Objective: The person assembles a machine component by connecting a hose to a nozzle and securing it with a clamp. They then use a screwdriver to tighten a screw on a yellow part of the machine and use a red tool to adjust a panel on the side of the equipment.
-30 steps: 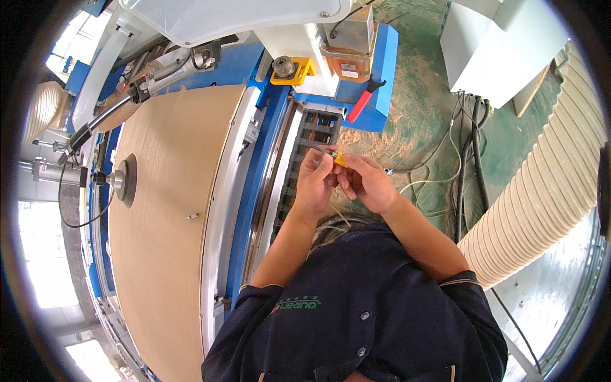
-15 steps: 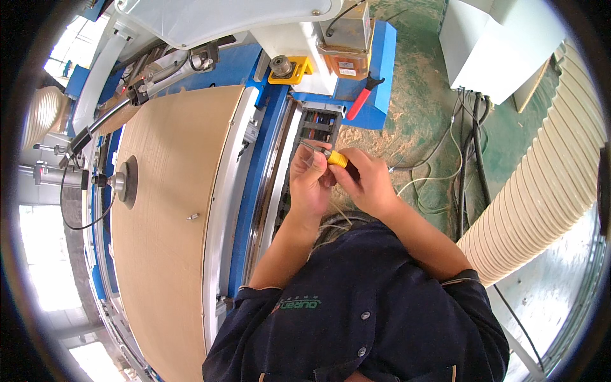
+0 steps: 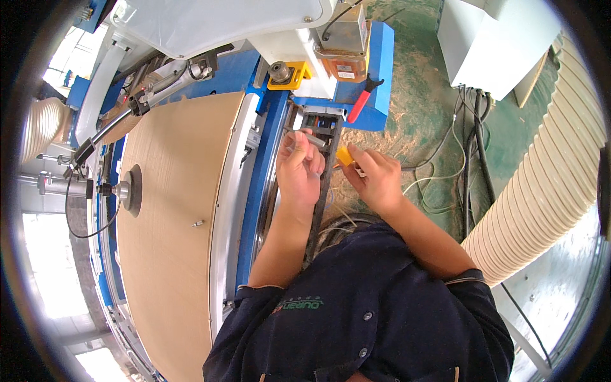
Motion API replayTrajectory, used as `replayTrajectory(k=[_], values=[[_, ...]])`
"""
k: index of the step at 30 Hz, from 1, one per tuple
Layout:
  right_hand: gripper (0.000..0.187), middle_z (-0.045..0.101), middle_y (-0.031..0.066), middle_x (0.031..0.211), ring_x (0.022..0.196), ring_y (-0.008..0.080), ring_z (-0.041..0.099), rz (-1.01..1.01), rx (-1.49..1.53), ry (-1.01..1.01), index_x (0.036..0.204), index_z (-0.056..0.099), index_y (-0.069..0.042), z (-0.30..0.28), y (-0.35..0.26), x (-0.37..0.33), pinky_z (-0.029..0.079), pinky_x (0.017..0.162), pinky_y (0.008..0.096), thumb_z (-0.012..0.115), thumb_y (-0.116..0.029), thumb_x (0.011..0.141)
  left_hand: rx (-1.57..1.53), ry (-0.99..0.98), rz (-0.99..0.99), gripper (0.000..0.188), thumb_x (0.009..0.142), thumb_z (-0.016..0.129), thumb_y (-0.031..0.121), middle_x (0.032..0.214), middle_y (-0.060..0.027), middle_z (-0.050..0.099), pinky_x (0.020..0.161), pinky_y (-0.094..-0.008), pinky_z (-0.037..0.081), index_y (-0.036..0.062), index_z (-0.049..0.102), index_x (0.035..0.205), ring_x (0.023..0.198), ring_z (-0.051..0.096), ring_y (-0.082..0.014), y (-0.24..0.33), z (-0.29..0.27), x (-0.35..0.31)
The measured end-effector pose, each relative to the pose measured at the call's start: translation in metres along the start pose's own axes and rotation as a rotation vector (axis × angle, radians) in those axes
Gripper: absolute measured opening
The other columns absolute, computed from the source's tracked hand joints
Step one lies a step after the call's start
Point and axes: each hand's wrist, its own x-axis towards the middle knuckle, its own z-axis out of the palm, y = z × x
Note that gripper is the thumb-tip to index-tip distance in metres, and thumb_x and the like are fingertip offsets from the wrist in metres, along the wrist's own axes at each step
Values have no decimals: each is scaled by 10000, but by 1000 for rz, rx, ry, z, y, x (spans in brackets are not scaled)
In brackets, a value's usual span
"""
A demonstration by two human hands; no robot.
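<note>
My left hand (image 3: pixel 299 169) is closed on a slim, clear plastic tube (image 3: pixel 315 139), held tilted between thumb and fingers. Its contents cannot be made out. A short way to the right, my right hand (image 3: pixel 375 178) pinches a small yellow cap-like piece (image 3: pixel 344 156) between thumb and fingers. A small orange tip shows beside that piece, partly hidden. The two held pieces are apart, above the machine's edge. Left of my hands, a small metal piece (image 3: pixel 198 223) lies on the wide brown board (image 3: pixel 172 159).
A red-handled wrench (image 3: pixel 360 105) rests on the blue machine base. A yellow bracket (image 3: pixel 293 75) carries a metal tool holder (image 3: pixel 279 72). Suction cup (image 3: pixel 132 191) touches the board. Right are cables (image 3: pixel 468 153), a white cabinet (image 3: pixel 503 38) and a ribbed hose (image 3: pixel 534 172).
My hands have drawn apart. The yellow piece has moved slightly right with my right hand, away from the clear tube, which stays in my left hand.
</note>
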Motion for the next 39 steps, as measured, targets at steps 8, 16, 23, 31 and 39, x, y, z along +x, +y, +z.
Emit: replayTrajectory(k=[8,16,23,31,39], values=[[269,626,113,685,563,201,624,442,336,-149,1022,644,-24,6,5,3,494,543,308,763,-146,814,-83,-84,-60,228,1012,532,272,651,40,439,511,-259,325,52,574,1052,511,376,-87,11,-4,36],[258,616,90,641,536,199,590,502,309,-198,990,654,-49,5,37,-5,470,534,312,765,-209,821,27,166,85,213,929,671,289,613,48,437,517,-275,343,90,608,970,504,412,-91,20,-47,132],[274,602,84,637,549,177,579,614,340,-234,993,656,-33,-2,58,-8,465,540,310,769,-214,821,342,281,254,243,893,723,233,597,23,464,422,-254,315,40,608,988,449,400,-88,41,-71,220],[267,587,65,657,569,148,543,726,355,-201,1018,655,-18,-13,86,-9,460,565,297,755,-179,831,774,269,402,211,889,727,195,692,24,585,445,-223,293,13,656,970,505,418,-39,37,-69,235],[265,547,46,636,559,126,509,735,393,-210,1029,661,-22,-5,95,-16,442,551,286,750,-176,834,1106,227,589,273,879,740,222,784,-29,660,612,-223,433,-27,660,957,683,553,-64,38,-78,241]])
